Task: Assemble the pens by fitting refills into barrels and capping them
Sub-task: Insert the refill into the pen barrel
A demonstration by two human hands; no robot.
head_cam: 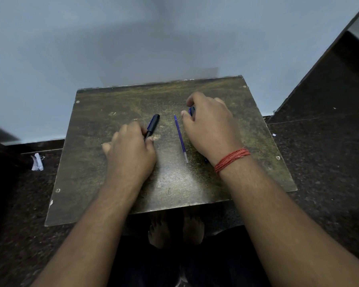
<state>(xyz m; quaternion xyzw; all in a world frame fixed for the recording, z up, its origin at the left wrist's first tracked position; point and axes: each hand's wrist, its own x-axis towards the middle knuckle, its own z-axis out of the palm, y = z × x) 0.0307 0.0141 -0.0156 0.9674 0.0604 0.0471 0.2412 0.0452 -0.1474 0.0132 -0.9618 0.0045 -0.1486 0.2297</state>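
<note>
- The person is leaning over a small, worn brown surface (133,96) pushed against a pale blue wall (112,38), both forearms reaching forward over it.
- The left hand (131,150) is lying knuckles-up on the left half of the surface, its fingers (140,131) curling round the near end of a black capped pen (153,125).
- That pen is resting on the surface, its capped end pointing away from the person and slanting to the right, clear of the hand.
- The thumb (149,139) is pressing in beside the pen's thin lower part; the little finger (106,147) is sticking out to the left, apart from the others.
- A blue refill (180,139) is lying loose on the surface between the two hands, tip pointing away, its clear end nearest the person, just beside the right hand and not touched by either.
- The right hand (209,129) is arching over a blue pen piece (192,110), fingers bent down around it; only a small bit of the piece is peeking out by the thumb, so I cannot tell how firmly it is being held.
- A red thread band (231,159) is sitting round the right wrist.
- A scrap of white paper (36,162) is lying on the dark floor (319,162) to the left of the surface.
- Bare feet (174,228) are showing beneath the surface's near edge.
</note>
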